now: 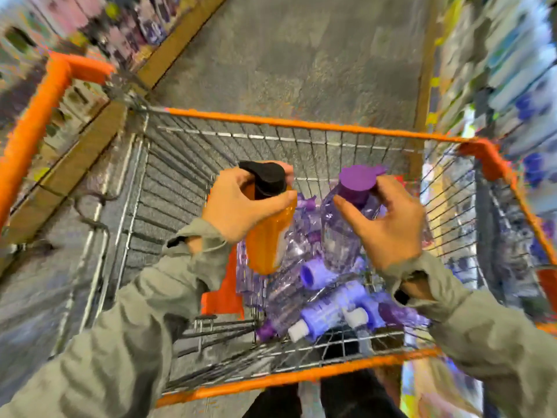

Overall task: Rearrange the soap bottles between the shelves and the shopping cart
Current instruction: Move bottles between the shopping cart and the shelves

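Mid-frame: left hand (pixel 238 206) is gripping orange bottle (pixel 266 245) by neck, right hand (pixel 388 227) purple bottle (pixel 337 236) likewise, probably lifting from shopping cart (pixel 301 124).

One wide-angle camera, worn on the head, looks forward and steeply down into the shopping cart (pixel 301 124) from over its near rim. Nearest the lens, mid-frame, are the left hand (pixel 238 206) on an orange bottle (pixel 266 241) and the right hand (pixel 388 224) on a purple bottle (pixel 337 236). Aisle floor (pixel 301 55) recedes above; blurred shelves (pixel 518 70) flank both edges.
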Motion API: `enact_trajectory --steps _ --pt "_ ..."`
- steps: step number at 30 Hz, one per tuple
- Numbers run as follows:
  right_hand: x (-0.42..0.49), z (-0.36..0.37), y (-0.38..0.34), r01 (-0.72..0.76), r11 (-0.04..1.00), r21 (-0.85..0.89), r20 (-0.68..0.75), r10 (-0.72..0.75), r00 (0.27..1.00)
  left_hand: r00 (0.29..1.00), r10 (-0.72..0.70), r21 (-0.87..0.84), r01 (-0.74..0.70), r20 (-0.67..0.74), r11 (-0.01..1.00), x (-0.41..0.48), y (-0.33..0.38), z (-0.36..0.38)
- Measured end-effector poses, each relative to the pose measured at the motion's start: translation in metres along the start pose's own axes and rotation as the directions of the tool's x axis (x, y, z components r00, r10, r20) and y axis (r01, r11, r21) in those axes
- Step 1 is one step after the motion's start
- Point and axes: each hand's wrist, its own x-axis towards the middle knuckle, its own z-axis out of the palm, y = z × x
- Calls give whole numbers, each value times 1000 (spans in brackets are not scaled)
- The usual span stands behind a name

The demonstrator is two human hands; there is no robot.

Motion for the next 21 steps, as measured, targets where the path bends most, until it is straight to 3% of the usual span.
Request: enact_trajectory --steps 10,15,21 --pt "-6 -92 -99 116 993 6 -190 -113 975 967 202 -91 -190 158 978 -18 123 17" --pt "-29 -144 -151 149 988 34 -289 -133 948 908 325 -143 -297 264 944 -39 186 28" --pt "-66 -201 -198 130 989 63 -319 -104 942 861 370 -275 -283 348 919 -63 230 46"
